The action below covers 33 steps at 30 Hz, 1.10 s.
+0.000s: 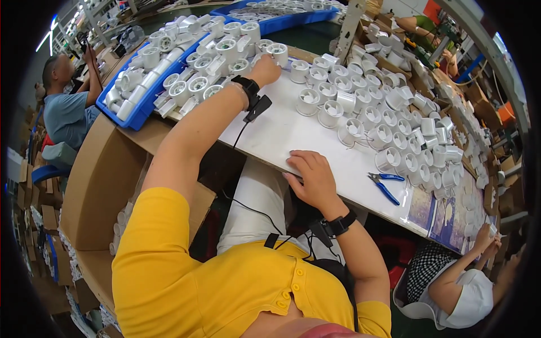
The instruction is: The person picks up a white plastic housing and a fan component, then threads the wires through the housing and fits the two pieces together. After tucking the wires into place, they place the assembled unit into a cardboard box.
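My left hand (pixel 265 71) reaches out to the far side of the white table (pixel 265 127). Its fingers are closed at a white cup-shaped plastic part (pixel 278 52), and the fingertips are partly hidden. More such white parts (pixel 198 84) crowd together just left of that hand, some with flat white pieces among them. At the near edge of the table rests my right hand (pixel 313 179), empty, thumb and fingers apart. To its right lie blue-handled cutting pliers (pixel 387 186), jaws pointing left. Several rows of white cup-shaped parts with thin wires (pixel 351 130) stand beyond the pliers.
A blue tray (pixel 135 117) of white plastic parts sits at the table's left end, another blue tray (pixel 287 22) behind. An open cardboard box (pixel 93 186) stands at my left. A metal post (pixel 350 31) rises at the back. Co-workers sit left (pixel 70 107) and right (pixel 459 287).
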Available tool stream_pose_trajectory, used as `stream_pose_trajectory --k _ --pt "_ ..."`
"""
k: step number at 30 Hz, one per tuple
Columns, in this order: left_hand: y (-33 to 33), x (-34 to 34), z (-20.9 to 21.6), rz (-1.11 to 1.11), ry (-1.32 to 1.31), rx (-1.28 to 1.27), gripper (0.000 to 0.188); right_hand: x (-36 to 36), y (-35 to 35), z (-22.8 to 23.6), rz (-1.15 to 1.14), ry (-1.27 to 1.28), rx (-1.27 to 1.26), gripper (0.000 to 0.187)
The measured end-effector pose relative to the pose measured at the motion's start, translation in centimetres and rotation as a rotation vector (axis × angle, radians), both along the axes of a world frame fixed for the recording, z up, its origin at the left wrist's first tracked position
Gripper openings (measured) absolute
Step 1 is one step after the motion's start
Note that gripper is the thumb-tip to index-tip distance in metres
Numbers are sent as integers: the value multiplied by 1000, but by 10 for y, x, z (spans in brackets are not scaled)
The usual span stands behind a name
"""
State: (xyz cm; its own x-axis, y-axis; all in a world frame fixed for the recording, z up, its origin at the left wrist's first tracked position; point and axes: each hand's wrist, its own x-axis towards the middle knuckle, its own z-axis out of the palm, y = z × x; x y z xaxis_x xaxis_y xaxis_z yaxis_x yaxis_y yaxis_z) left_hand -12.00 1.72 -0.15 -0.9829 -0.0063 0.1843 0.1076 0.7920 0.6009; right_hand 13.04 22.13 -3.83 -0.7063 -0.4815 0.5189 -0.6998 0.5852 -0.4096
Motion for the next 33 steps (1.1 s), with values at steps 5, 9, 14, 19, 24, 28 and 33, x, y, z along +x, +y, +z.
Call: stream_pose_trajectory --k 5,9,14,19,24,28,33 --pt "-3 -51 -32 73 119 -39 46 -5 -3 4 0 -2 -6 29" --pt "7 -62 -36 139 132 -49 39 -5 -1 4 -21 -7 -2 31" --pt "-6 -18 -11 103 191 -196 39 -1 -4 -2 -13 0 3 34" --pt "-33 94 32 -122 192 -303 48 0 -6 -15 -63 98 197 58" --pt "-164 244 105 -126 111 -65 49 -2 -6 -8 -41 179 391 64" --pt "-259 360 152 137 -250 264 42 -5 -10 -8 -2 219 443 62" --pt "-357 447 111 421 -327 229 37 -7 -20 -9 18 221 513 62"
